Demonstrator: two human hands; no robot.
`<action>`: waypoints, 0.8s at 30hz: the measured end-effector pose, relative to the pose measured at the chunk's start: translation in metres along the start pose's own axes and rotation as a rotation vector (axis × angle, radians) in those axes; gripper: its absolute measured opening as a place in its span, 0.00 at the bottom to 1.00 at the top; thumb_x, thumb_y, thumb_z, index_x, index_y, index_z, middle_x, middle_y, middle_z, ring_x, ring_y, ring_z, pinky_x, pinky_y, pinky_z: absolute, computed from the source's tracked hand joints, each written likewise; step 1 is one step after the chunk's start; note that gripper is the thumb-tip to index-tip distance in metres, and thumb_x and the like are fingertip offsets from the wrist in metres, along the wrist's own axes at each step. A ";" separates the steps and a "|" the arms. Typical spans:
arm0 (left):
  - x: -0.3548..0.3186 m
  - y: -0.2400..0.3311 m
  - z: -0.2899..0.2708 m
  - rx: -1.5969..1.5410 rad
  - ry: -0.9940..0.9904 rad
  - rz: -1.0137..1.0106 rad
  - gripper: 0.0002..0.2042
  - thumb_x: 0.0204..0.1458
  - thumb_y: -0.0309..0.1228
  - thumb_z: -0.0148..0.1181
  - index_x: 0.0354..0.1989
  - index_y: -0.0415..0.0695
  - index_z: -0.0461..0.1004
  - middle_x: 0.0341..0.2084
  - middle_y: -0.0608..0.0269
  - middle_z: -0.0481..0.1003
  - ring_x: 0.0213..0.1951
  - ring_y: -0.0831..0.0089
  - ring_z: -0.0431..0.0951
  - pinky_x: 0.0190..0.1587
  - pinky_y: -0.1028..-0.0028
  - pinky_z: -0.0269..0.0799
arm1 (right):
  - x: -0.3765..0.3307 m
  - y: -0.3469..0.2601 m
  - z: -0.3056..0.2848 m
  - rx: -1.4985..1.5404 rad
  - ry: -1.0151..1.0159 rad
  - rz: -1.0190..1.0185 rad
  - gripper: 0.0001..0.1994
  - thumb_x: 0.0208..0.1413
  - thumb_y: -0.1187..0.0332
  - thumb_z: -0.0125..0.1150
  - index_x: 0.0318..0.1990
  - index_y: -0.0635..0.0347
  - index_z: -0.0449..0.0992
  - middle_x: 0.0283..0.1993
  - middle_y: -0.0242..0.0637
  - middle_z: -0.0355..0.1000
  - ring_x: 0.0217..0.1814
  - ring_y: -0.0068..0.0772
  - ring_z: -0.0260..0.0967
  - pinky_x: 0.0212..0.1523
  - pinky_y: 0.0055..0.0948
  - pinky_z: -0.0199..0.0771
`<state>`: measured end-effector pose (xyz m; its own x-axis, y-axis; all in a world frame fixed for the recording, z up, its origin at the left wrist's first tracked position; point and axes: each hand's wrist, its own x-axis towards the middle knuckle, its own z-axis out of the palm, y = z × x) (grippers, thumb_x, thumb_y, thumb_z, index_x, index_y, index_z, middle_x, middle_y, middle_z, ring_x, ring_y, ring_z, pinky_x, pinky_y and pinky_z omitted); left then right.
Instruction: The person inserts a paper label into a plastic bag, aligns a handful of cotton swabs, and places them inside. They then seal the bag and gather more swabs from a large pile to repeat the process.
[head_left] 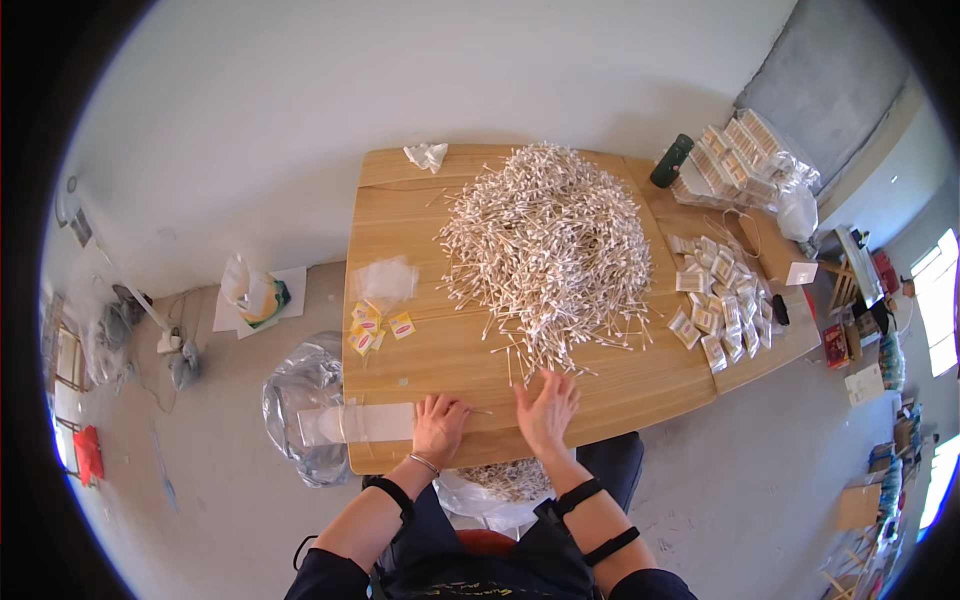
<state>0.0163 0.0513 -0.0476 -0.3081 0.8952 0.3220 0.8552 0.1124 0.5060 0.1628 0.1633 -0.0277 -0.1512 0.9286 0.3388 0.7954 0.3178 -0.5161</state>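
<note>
A big heap of white cotton swabs (545,245) covers the middle of a wooden table (400,200). My left hand (438,424) rests near the table's front edge, fingers curled over a few swabs. Beside it, my right hand (546,408) lies flat with its fingers spread, its tips at the loose swabs at the heap's near edge. Just left of my left hand a strip of clear flat bags (355,422) hangs over the front edge. In my lap below the table edge sits a plastic bag holding swabs (505,485).
Small yellow sachets (375,330) and a clear bag (385,280) lie on the table's left side. Several filled small packets (720,300) spread at the right, with stacked boxes (735,155) and a dark bottle (672,160) behind. A crumpled tissue (427,154) lies at the far edge. A large plastic bag (305,400) stands on the floor.
</note>
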 end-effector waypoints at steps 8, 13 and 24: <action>0.009 0.005 0.001 -0.052 -0.020 0.099 0.04 0.46 0.30 0.62 0.30 0.49 0.77 0.31 0.66 0.72 0.40 0.61 0.70 0.44 0.63 0.64 | 0.010 -0.012 0.041 0.015 -0.093 -0.060 0.15 0.48 0.63 0.63 0.44 0.51 0.70 0.47 0.41 0.63 0.53 0.49 0.57 0.51 0.48 0.55; 0.007 0.000 -0.001 -0.074 -0.027 0.056 0.04 0.47 0.30 0.61 0.31 0.49 0.77 0.31 0.64 0.73 0.39 0.60 0.70 0.44 0.62 0.64 | -0.007 -0.010 0.042 0.157 -0.156 -0.297 0.09 0.49 0.67 0.61 0.39 0.50 0.75 0.43 0.36 0.65 0.49 0.46 0.60 0.49 0.45 0.58; 0.067 -0.004 0.012 -0.084 0.092 -0.133 0.11 0.45 0.27 0.63 0.39 0.46 0.76 0.35 0.60 0.73 0.43 0.57 0.69 0.47 0.61 0.65 | 0.031 0.026 0.026 0.128 0.048 -0.181 0.04 0.49 0.68 0.63 0.32 0.54 0.78 0.39 0.35 0.66 0.46 0.44 0.62 0.49 0.42 0.61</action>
<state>-0.0026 0.1165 -0.0378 -0.4561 0.8313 0.3176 0.7679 0.1872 0.6127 0.1636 0.2051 -0.0508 -0.2537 0.8451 0.4705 0.6767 0.5027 -0.5380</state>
